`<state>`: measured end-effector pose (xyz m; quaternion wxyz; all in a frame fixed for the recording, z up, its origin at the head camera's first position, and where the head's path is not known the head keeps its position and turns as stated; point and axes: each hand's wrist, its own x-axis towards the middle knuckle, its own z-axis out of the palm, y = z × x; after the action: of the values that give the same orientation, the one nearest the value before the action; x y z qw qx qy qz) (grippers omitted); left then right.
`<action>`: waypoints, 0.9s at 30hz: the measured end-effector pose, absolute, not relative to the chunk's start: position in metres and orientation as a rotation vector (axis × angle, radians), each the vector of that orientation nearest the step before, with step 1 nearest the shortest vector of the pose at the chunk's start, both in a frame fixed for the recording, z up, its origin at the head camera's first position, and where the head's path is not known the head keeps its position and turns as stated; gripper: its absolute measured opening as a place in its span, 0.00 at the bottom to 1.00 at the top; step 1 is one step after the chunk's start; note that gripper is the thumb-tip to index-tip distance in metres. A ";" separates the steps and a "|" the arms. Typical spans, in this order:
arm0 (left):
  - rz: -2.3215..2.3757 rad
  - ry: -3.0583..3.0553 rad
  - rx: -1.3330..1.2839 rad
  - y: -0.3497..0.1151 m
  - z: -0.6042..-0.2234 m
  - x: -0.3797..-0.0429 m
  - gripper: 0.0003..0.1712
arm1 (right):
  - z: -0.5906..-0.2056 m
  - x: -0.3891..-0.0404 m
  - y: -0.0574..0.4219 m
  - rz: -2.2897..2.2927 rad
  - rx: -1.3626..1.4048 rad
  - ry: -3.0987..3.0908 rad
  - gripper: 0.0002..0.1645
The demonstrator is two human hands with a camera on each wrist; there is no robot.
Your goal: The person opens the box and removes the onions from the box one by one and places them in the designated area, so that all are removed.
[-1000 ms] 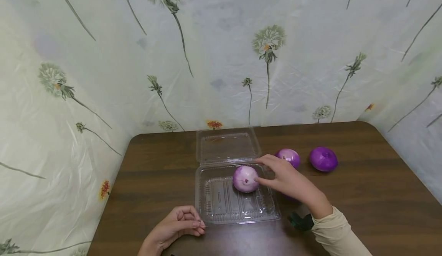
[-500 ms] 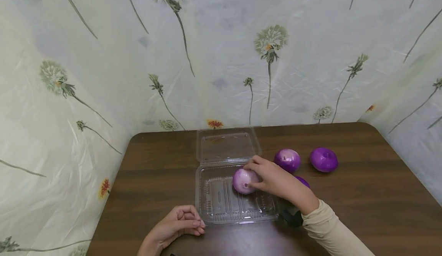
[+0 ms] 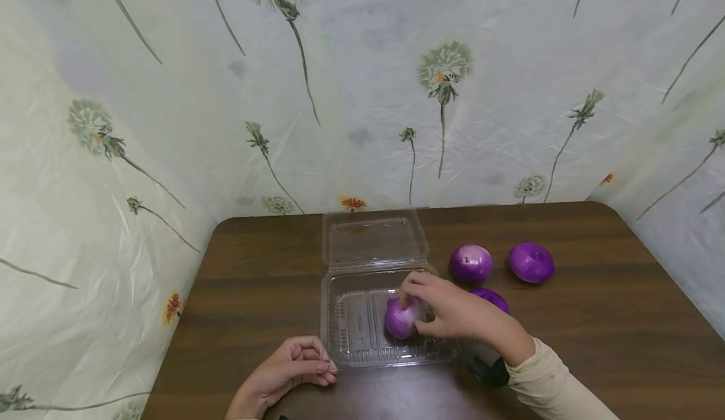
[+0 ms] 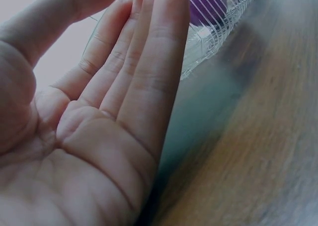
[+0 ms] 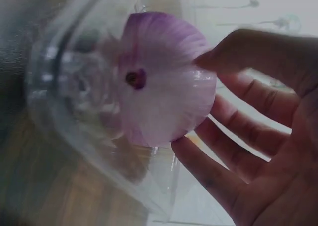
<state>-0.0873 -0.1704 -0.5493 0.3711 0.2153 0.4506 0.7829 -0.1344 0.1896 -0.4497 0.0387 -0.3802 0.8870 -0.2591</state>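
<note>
A clear plastic clamshell container [image 3: 351, 351] lies with its lid folded back. In it sits a red onion [image 3: 399, 320], purple and pale, toward the right half of the base. My right hand [image 3: 453, 310] holds this onion from its right side, thumb and fingertips on its skin. The right wrist view shows the onion [image 5: 164, 82] with its small dark root end facing sideways. At the front left corner, my left hand [image 3: 300, 366] pinches the container's rim between thumb and fingers. In the left wrist view the container's ribbed wall [image 4: 211, 32] shows past the fingers.
Right of the container, two more red onions stand on the wooden table [image 3: 255, 306]: a paler onion [image 3: 471, 264] and a deep purple onion [image 3: 531, 262]. Another onion [image 3: 491, 298] is partly hidden behind my right forearm. A dark green object [image 3: 488, 371] lies under my right wrist.
My right hand has closed onto the onion and drawn it slightly toward me, turning it so more purple shows. The left hand stays at the container's corner.
</note>
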 end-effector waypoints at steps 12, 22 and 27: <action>2.006 1.139 0.553 -0.170 -0.551 -0.088 0.14 | -0.454 -0.131 0.196 -0.787 -1.105 2.686 0.26; 2.000 1.123 0.544 -0.170 -0.550 -0.088 0.14 | -0.460 -0.129 0.198 -0.697 -1.104 2.681 0.31; 2.001 1.126 0.544 -0.171 -0.550 -0.088 0.14 | -0.463 -0.129 0.196 -0.670 -1.109 2.674 0.33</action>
<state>-0.0877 -0.1705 -0.5503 0.3810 0.2130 0.4412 0.7841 -0.1293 0.1962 -0.4635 0.0853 -0.3718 0.8967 -0.2247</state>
